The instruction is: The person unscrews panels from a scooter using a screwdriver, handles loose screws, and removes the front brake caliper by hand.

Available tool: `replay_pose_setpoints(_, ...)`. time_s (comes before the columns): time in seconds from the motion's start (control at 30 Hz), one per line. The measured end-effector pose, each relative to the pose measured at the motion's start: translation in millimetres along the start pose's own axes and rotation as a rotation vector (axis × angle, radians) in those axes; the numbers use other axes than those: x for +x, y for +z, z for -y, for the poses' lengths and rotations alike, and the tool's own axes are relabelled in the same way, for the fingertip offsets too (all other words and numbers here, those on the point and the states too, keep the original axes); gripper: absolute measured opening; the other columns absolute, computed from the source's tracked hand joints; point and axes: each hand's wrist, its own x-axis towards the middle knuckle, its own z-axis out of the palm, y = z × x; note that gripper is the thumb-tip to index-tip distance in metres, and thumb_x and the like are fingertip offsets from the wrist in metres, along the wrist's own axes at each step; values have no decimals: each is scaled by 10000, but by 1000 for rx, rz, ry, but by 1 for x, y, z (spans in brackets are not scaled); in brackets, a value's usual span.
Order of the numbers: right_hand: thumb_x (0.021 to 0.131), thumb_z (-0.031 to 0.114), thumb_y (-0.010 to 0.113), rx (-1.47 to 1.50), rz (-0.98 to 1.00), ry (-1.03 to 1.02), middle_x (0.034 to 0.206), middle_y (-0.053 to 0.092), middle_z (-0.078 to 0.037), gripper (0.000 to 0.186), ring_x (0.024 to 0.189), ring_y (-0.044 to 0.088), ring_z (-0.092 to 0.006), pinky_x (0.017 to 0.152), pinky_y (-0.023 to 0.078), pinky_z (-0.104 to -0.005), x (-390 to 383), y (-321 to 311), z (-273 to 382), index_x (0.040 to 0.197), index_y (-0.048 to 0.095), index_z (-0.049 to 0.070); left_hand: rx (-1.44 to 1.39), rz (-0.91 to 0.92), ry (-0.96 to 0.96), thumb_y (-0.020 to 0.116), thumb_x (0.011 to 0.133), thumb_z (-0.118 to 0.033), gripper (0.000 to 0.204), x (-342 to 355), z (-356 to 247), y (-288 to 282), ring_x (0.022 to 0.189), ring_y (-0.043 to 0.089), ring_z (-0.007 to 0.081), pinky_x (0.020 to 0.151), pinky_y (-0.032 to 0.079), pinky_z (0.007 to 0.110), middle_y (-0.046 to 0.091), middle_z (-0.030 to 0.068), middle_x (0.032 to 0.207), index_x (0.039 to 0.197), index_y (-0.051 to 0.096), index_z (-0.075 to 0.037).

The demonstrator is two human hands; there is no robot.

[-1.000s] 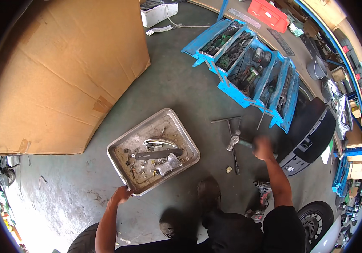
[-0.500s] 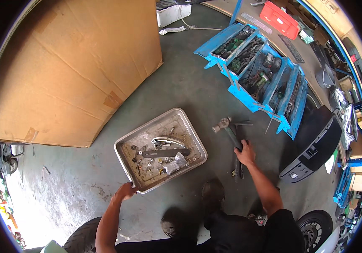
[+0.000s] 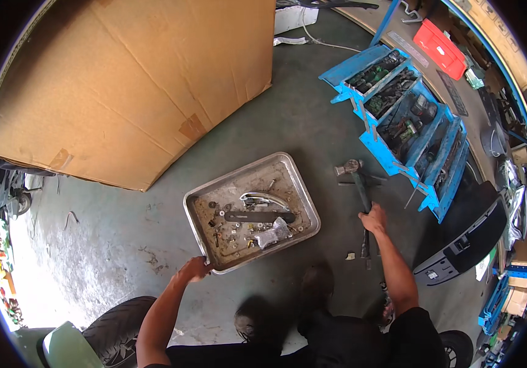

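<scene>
My right hand [image 3: 374, 219] is closed round the handle of a hammer [image 3: 360, 187], whose rounded metal head points away from me. The hammer is over other dark tools [image 3: 366, 250] on the floor, partly covering them; I cannot tell whether it touches them. At its near left corner, a shallow metal tray [image 3: 261, 260] is gripped by my left hand [image 3: 196, 269]. Inside the tray lie a dark flat slotted bar [image 3: 259, 217], a curved silver part [image 3: 264, 199], a small clear plastic bag [image 3: 274, 233] and several loose nuts and bolts.
A blue cantilever toolbox [image 3: 398, 116] stands open, full of tools, at the far right. A big cardboard box [image 3: 134, 86] fills the far left. A black panel [image 3: 462, 239] lies at the right, a tyre [image 3: 116, 331] near left. A red case [image 3: 440, 48] rests on the bench behind the toolbox.
The whole scene has shifted rightward in the picture. The hammer has swung slightly, its head now lying more directly ahead of my right hand. My left hand still grips the tray's corner.
</scene>
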Motion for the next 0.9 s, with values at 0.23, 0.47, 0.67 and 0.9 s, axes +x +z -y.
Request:
replay_pose_setpoints(0.23,725,146,738,8,41,-361,889,665,-239,337,896,639,-420,776,508,-466,20,-30,9,997,622,-16,-26,38,-52,576,902,-475,507,-4,1,2,895,689,312,824,517,421,723,144,876,1002,663,15)
replay_pose_setpoints(0.47,766,145,710,-47,-65,-528,1001,643,-251,405,979,607,-424,827,492,-460,90,-24,47,1114,598,-30,57,38,-59,580,903,-477,499,0,3,-2,903,688,308,826,515,433,720,136,891,1021,662,1)
replay_pose_setpoints(0.67,816,157,684,11,-133,-426,1195,585,-256,505,1105,561,-420,950,454,-447,73,-11,21,1268,530,-6,3,27,-55,577,909,-469,482,2,-2,-3,911,687,310,826,515,432,720,140,891,1019,663,-8)
replay_pose_setpoints(0.9,819,149,706,194,-173,-586,1164,577,-215,443,1127,531,-391,959,438,-446,10,12,-7,1226,574,30,21,68,-49,588,894,-494,506,2,-4,-4,930,686,299,843,512,421,724,130,909,1035,661,-14)
